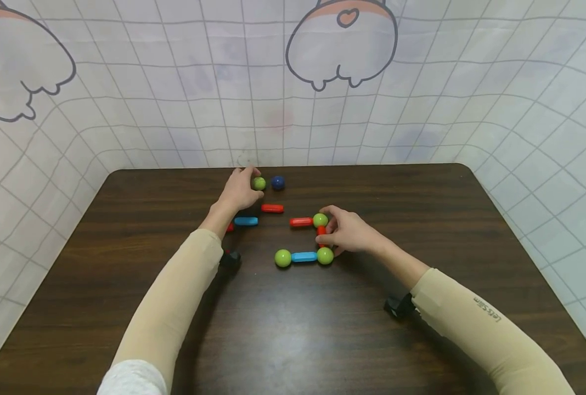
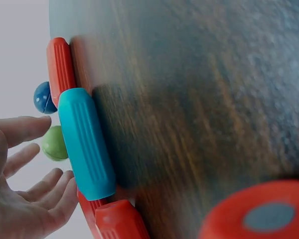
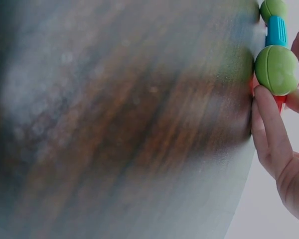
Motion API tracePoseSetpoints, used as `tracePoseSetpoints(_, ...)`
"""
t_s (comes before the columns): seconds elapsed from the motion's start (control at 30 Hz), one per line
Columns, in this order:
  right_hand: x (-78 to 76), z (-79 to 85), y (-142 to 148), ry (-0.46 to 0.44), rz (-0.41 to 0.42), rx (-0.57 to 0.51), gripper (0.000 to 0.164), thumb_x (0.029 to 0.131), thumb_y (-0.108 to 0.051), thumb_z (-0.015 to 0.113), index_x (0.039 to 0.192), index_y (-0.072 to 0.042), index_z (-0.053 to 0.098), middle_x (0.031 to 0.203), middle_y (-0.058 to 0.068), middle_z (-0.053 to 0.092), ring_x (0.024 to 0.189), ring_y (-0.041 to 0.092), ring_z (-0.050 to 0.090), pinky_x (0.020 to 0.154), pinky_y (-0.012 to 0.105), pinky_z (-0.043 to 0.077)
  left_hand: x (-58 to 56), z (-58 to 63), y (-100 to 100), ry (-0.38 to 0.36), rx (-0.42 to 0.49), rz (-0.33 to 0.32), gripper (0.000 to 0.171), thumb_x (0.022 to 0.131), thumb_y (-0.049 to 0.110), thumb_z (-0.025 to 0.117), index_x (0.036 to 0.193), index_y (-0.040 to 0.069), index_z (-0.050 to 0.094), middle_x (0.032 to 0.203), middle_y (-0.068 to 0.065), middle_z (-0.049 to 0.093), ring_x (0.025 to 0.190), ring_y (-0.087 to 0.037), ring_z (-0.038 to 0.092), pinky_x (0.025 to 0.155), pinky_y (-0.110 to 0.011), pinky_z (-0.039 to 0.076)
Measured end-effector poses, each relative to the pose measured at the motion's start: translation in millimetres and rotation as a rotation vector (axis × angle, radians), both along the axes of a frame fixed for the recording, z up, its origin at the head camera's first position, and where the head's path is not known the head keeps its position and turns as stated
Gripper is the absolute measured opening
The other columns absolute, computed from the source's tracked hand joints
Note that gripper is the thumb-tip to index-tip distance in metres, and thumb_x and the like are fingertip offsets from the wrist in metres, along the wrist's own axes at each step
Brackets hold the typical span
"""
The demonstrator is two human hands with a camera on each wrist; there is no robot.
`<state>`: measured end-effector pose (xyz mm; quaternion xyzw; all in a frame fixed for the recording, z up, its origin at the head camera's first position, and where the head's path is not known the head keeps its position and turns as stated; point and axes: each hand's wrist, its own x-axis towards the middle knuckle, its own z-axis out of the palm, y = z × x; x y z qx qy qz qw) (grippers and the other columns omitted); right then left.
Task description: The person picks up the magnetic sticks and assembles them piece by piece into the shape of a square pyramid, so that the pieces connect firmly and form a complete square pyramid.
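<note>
My left hand (image 1: pixel 240 190) is at the far side of the table, its thumb and fingers spread around a loose green ball (image 1: pixel 259 184). In the left wrist view that green ball (image 2: pixel 55 143) shows beyond the parted fingers. A dark blue ball (image 1: pixel 277 182) sits just right of it. My right hand (image 1: pixel 350 231) pinches an upright-running red stick (image 1: pixel 321 236) between thumb and fingers. This stick joins a green ball (image 1: pixel 320 220) at its far end to another green ball (image 1: pixel 325 255) at its near end. From there a blue stick (image 1: pixel 304 257) leads left to a third green ball (image 1: pixel 282 258).
Another red stick (image 1: pixel 301 222) extends left from the far joined ball. A loose red stick (image 1: pixel 272 208) and a blue stick (image 1: pixel 246 221) lie nearer the left forearm, which partly hides more red pieces (image 2: pixel 120 221). A white grid-patterned curtain (image 1: pixel 283 109) hangs behind the dark wooden table (image 1: pixel 293 340).
</note>
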<state>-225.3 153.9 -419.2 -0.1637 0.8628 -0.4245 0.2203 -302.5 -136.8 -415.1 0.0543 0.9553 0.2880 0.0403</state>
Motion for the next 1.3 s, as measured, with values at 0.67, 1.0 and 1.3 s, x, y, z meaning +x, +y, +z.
tracePoseSetpoints(0.67, 0.7, -2.8, -1.5, 0.006, 0.005, 0.001, 0.071, 0.093, -0.014, 0.077, 0.152, -0.002, 0.038, 0.100, 0.015, 0.059, 0.075, 0.022, 0.067, 0.062, 0.036, 0.061, 8.8, -2.4, -15.3, 0.005, 0.005, -0.047, 0.033, 0.099, 0.008, 0.068, 0.131, 0.002, 0.064, 0.130, -0.020, 0.061, 0.112, -0.034, 0.055, 0.097, -0.047, 0.048)
tracePoseSetpoints(1.0, 1.2, 1.1, -0.1, -0.008, 0.001, -0.007, 0.072, 0.093, -0.013, 0.077, 0.152, -0.001, 0.037, 0.102, 0.016, 0.059, 0.076, 0.024, 0.068, 0.063, 0.037, 0.061, 24.8, 4.9, -17.6, 0.016, 0.081, -0.059, 0.039, 0.097, 0.010, 0.069, 0.135, 0.003, 0.062, 0.127, -0.020, 0.063, 0.114, -0.035, 0.058, 0.094, -0.048, 0.049)
tracePoseSetpoints(1.3, 0.4, -0.2, -0.3, -0.012, -0.002, -0.008, 0.072, 0.093, -0.013, 0.077, 0.152, -0.002, 0.038, 0.102, 0.016, 0.058, 0.076, 0.024, 0.067, 0.064, 0.037, 0.061, 41.0, 5.8, -16.0, 0.000, 0.153, -0.060, 0.037, 0.097, 0.013, 0.072, 0.131, 0.003, 0.062, 0.125, -0.016, 0.065, 0.108, -0.030, 0.062, 0.089, -0.046, 0.051)
